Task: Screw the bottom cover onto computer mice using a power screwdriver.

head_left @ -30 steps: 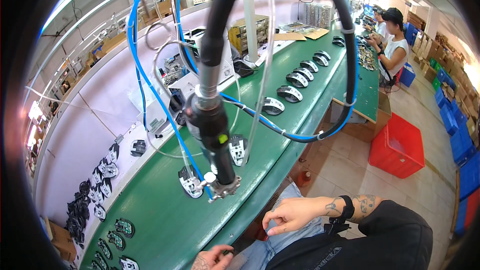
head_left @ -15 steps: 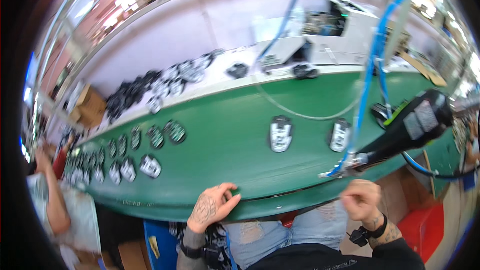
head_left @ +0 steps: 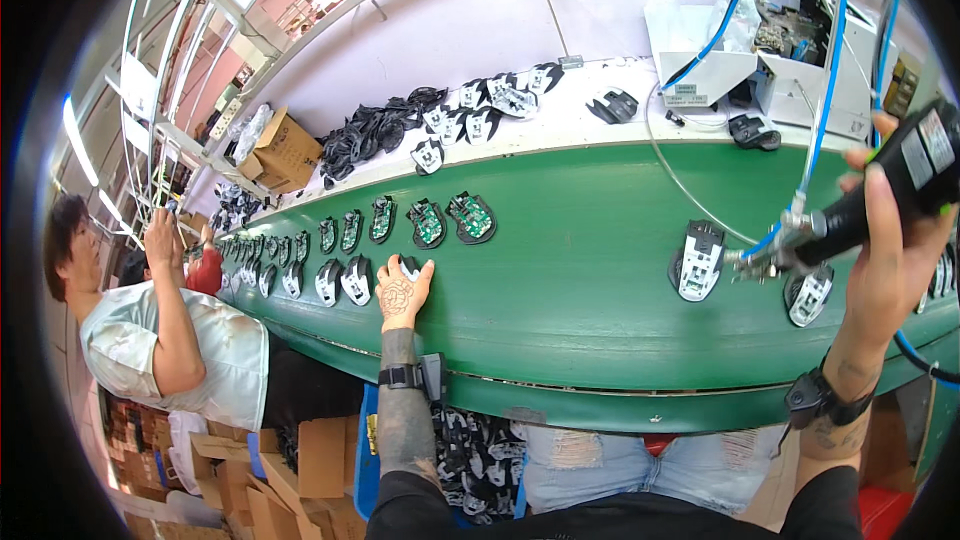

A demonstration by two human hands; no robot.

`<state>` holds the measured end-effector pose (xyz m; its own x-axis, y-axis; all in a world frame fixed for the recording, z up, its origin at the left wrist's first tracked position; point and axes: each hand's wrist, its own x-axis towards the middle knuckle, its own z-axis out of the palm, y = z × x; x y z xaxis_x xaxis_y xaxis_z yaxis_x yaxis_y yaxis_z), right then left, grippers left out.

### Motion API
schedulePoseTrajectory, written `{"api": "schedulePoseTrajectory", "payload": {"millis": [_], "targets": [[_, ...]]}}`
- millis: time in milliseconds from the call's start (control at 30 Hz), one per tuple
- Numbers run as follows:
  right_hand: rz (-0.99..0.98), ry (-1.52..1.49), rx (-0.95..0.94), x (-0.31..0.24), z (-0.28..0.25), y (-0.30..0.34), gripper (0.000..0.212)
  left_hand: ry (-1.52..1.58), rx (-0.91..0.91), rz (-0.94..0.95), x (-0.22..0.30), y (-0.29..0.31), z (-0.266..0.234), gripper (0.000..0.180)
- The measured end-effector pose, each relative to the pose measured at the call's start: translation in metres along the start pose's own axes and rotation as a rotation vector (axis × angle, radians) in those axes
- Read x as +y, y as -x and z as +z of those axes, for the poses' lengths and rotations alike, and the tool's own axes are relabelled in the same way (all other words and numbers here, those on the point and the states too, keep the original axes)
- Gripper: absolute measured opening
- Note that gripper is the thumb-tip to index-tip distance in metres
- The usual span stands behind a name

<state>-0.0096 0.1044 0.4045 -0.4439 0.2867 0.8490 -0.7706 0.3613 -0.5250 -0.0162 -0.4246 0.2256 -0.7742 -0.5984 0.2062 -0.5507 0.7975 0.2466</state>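
My left hand [head_left: 403, 292] closes over a computer mouse shell [head_left: 408, 266] at the right end of the near row. Its fingers and palm hide most of the shell. Farther back is a row of mouse bases with green circuit boards [head_left: 470, 217]. On the right, my right hand [head_left: 885, 240] is wrapped around a black power screwdriver [head_left: 850, 218], whose metal tip points left. Below the tip lies a white-and-black mouse shell [head_left: 698, 265], and a second mouse shell [head_left: 808, 295] sits partly under the tool.
A green conveyor belt [head_left: 560, 310] runs across in front of me. Black and white mouse parts [head_left: 375, 135] pile along the white ledge. Blue hoses [head_left: 825, 80] hang at right beside a white machine [head_left: 820, 90]. A co-worker [head_left: 180, 340] sits at left near cardboard boxes [head_left: 285, 155].
My left hand has reached forward from the belt's near edge onto the mouse shell. My right hand has risen and taken hold of the screwdriver. The view has shifted left.
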Motion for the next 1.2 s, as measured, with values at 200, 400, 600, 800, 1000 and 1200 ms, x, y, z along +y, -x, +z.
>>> {"api": "schedulePoseTrajectory", "payload": {"millis": [200,400,600,800,1000,1200], "targets": [[0.196,-0.216,-0.054,0.013,0.025,-0.017,0.041,0.245,-0.031,0.153,0.012,-0.021,-0.011,0.059],[0.132,-0.167,-0.129,0.037,0.011,0.008,0.046,0.222,-0.041,0.241,0.096,-0.042,-0.008,0.064],[0.039,0.116,-0.285,0.044,-0.016,0.019,0.057,-0.059,-0.206,0.245,0.125,-0.054,0.02,0.073],[0.161,-0.013,-0.187,0.045,-0.01,0.01,0.054,-0.24,-0.31,0.143,0.144,-0.05,0.026,0.078],[0.15,-0.013,-0.261,0.057,0.004,0.004,0.06,-0.291,-0.413,0.033,0.162,-0.05,0.025,0.084],[0.192,-0.106,-0.312,0.042,0.013,0.002,0.057,-0.158,0.056,0.089,0.15,-0.033,0.058,0.068]]}}
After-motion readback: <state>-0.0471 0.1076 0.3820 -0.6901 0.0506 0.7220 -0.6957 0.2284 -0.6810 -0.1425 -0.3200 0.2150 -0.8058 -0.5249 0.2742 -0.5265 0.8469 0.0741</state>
